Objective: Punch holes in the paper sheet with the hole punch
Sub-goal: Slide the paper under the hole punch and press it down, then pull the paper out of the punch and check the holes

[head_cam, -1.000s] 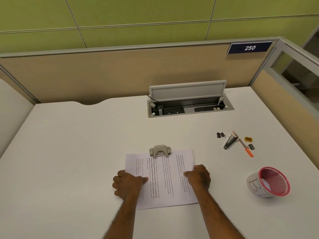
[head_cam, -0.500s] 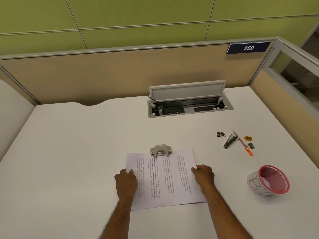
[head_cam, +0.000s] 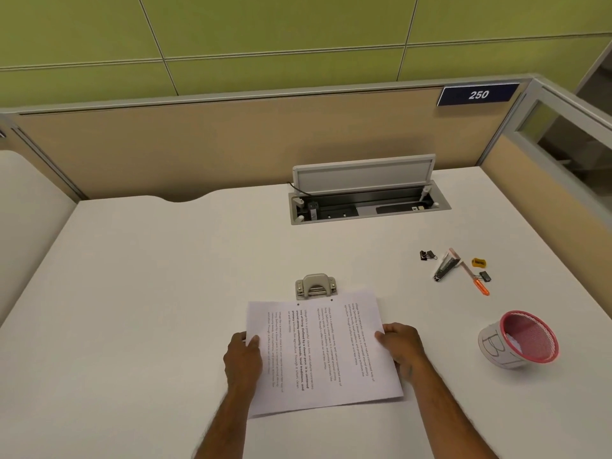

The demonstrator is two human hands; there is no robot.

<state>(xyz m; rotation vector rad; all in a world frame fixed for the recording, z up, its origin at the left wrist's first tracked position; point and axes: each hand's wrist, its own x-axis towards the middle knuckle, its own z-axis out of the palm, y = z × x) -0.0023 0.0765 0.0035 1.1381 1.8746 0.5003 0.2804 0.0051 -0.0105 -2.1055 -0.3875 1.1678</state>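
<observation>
A printed paper sheet [head_cam: 323,352] lies on the white desk [head_cam: 165,293], its far edge just in front of a small grey hole punch [head_cam: 316,286]. Two small holes show near that far edge, and the sheet is clear of the punch slot. My left hand [head_cam: 243,357] grips the sheet's left edge, thumb on top. My right hand [head_cam: 402,347] grips the right edge the same way, and that side looks slightly lifted.
To the right lie binder clips [head_cam: 428,255], a stapler [head_cam: 445,270], an orange pen [head_cam: 477,283] and a yellow sharpener [head_cam: 478,262]. A pink mesh cup [head_cam: 520,341] lies tipped on its side. An open cable box [head_cam: 367,200] sits at the back by the partition.
My hands moved from pressing flat on the sheet to gripping its side edges. The sheet has slid back toward me, out of the punch, showing two holes.
</observation>
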